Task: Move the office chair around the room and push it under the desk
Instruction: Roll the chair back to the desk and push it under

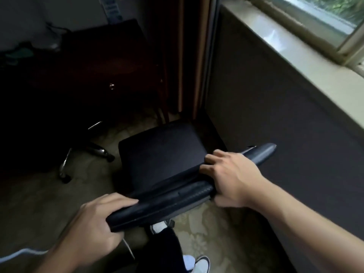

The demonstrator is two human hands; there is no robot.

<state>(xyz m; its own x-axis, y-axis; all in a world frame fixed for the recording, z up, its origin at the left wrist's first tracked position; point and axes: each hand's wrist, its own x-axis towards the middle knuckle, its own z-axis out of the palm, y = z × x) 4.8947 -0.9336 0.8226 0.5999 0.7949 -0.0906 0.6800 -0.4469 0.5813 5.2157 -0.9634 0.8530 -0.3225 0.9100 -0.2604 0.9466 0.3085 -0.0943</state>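
A black office chair (161, 152) stands in front of me, its seat facing away and its padded backrest top running from lower left to upper right. My left hand (94, 225) grips the left end of the backrest top. My right hand (232, 178) grips it nearer the right end, fingers curled over the front. The dark wooden desk (102, 62) stands at the upper left, its underside in deep shadow. The chair's own base is hidden beneath the seat.
A second chair's chrome star base (86, 154) with castors sits on the floor left of the seat. A dark wall below a pale window sill (285, 48) runs along the right. A wooden post (187, 56) stands ahead. My shoes (199, 263) are on patterned flooring.
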